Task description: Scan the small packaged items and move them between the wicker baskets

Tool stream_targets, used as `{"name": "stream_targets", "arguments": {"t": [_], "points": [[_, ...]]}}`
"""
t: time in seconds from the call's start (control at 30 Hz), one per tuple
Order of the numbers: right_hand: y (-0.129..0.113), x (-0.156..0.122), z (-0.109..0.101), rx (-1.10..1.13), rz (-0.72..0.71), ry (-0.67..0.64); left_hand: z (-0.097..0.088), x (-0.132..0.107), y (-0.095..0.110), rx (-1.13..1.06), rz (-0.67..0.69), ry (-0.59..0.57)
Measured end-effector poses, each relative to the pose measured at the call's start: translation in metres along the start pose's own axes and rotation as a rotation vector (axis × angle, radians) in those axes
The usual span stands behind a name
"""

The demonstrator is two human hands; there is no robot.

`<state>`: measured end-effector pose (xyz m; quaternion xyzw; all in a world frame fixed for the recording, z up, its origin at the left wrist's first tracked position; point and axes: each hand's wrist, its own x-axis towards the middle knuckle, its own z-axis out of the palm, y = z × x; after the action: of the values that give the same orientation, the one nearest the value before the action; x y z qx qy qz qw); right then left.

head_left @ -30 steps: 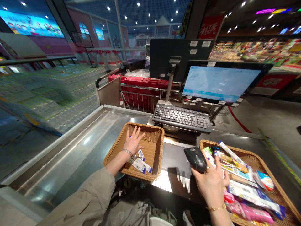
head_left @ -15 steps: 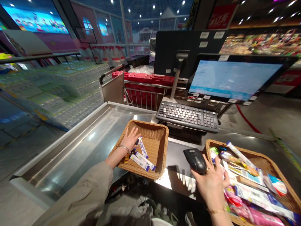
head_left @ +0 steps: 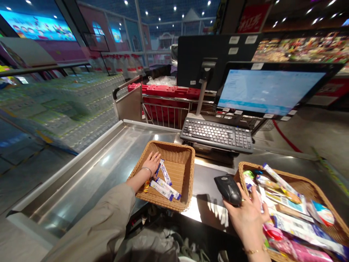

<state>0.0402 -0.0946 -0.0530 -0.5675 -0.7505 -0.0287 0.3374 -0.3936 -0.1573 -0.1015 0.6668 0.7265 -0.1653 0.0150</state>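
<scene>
My left hand [head_left: 152,163] lies inside the left wicker basket [head_left: 185,171], fingers stretched out flat and close together. Its fingertips touch a white-and-blue stick packet [head_left: 165,174]. Two more such packets [head_left: 163,189] lie just beside my wrist. My right hand [head_left: 248,216] grips a black barcode scanner [head_left: 228,188] between thumb and forefinger. Its other fingers spread over the left edge of the right wicker basket [head_left: 313,185]. That basket is full of several wrapped snacks and packets [head_left: 294,222].
A steel checkout counter [head_left: 95,171] runs to the left. Behind the baskets are a black keyboard [head_left: 218,133] and a lit till screen [head_left: 269,91]. Red shopping baskets and a metal cart [head_left: 169,100] stand further back.
My left hand has drawn its spread fingers together and slid back toward the stick packets, one of which has shifted. My right hand stays on the scanner.
</scene>
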Motion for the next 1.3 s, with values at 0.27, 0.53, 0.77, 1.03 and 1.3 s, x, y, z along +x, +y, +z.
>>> {"name": "stream_targets", "arguments": {"t": [0.27,0.53,0.77,1.03,1.3], "points": [[0.001,-0.003,-0.009,-0.049,-0.002,-0.058,0.028,0.022,0.003,0.053,0.044,-0.089],[0.003,-0.003,-0.012,-0.098,-0.032,-0.019,0.029,0.025,0.009,0.095,0.069,-0.114],[0.001,-0.003,-0.012,-0.097,-0.037,-0.024,0.003,0.012,0.012,0.095,0.091,-0.086],[0.002,-0.005,-0.008,-0.034,-0.001,-0.048,-0.031,0.007,0.035,-0.19,0.109,0.038],[0.002,-0.004,-0.016,-0.029,0.005,-0.054,-0.019,0.011,0.045,-0.234,0.126,-0.014]]}}
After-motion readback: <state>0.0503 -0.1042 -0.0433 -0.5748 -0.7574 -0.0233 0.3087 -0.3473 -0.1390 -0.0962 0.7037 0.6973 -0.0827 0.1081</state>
